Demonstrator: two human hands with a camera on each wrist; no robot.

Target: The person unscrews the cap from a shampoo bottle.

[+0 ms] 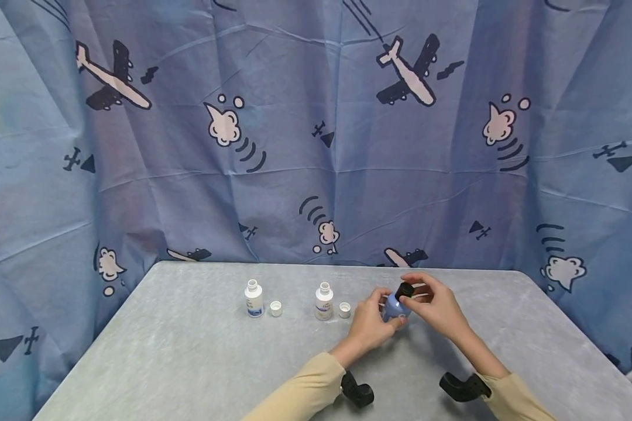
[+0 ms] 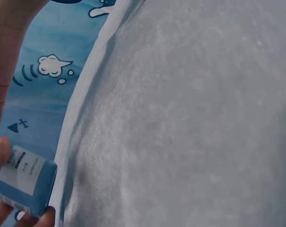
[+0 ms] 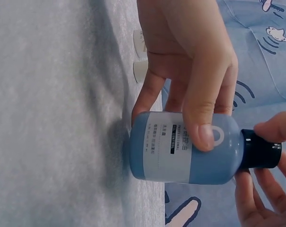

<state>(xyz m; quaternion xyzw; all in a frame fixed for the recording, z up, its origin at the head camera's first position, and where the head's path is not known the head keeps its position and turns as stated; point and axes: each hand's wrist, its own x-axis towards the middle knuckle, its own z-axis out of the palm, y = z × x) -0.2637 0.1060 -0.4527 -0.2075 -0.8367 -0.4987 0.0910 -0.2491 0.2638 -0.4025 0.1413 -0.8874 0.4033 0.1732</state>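
Blue bottle (image 1: pixel 395 307) gripped in left hand (image 1: pixel 371 321), right hand (image 1: pixel 437 307) pinching its black cap (image 1: pixel 404 290).

Two bare hands (image 1: pixel 371 324) come out of long tan sleeves (image 1: pixel 305 394), a black camera mount (image 1: pixel 357 390) strapped under each wrist

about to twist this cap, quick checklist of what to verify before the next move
1. Left hand grips the blue bottle round its body: ok.
2. Right hand pinches the black cap: ok.
3. Bottle base rests on the table: ok.
4. Cap still seated on the neck: ok; how tight, cannot tell.
5. The two white bottles stand open, apart from the hands: ok.
6. Their white caps lie beside them: ok.
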